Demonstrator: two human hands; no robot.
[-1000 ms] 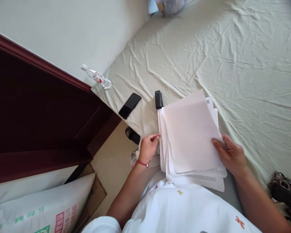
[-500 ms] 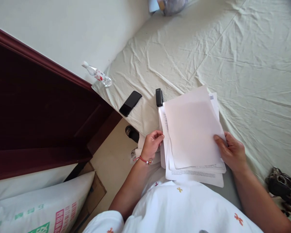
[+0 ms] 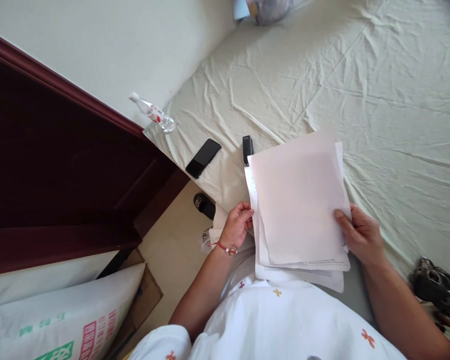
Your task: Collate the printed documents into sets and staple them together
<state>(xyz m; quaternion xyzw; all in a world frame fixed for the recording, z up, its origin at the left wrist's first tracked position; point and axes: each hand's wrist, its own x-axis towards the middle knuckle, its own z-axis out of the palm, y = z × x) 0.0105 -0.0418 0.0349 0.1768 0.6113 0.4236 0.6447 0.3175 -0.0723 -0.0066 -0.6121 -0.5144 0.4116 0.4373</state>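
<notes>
The top sheet (image 3: pixel 298 200) has shifted over the printed code that showed at the upper right of the paper stack (image 3: pixel 300 275). Right of the frame's centre, the right hand (image 3: pixel 362 232) clasps the stack, thumb on top, probably so loose sheets cannot slide; the left hand (image 3: pixel 238 225) pinches the opposite edge, seemingly steadying it.

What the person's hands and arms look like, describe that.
The left hand and right hand are gloveless. The left wears a red cord bracelet with small beads and, higher up, a white sleeve with an orange motif; no right sleeve shows.
</notes>
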